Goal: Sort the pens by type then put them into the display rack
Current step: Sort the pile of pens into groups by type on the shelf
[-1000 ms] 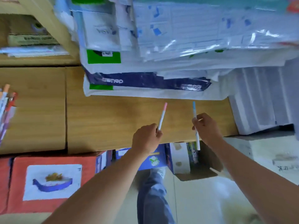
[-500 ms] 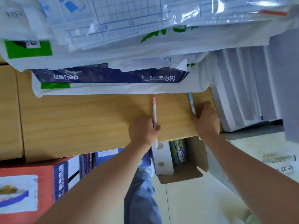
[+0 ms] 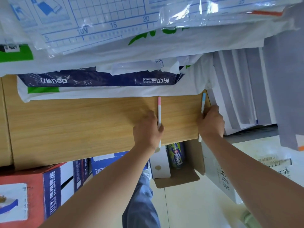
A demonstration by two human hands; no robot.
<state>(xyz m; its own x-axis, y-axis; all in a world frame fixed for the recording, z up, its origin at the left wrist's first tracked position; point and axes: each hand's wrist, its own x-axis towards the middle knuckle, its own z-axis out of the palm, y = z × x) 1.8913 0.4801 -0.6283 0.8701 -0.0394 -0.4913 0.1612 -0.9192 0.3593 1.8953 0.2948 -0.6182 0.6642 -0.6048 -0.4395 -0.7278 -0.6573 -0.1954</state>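
Barrels partly covered: pink pen (image 3: 159,109), left hand (image 3: 146,130); blue pen (image 3: 203,102), right hand (image 3: 211,123).

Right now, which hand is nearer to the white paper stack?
Right. The right hand, gripping the blue-capped pen, sits beside the white paper stack; the left hand, with the pink-capped pen, is farther left over the wooden board.

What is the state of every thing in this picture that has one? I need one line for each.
pink pen, held by the left hand, pink end pointing away
blue pen, held by the right hand, blue end pointing away
left hand, grips the pink pen
right hand, grips the blue pen
box, open, flap folded out
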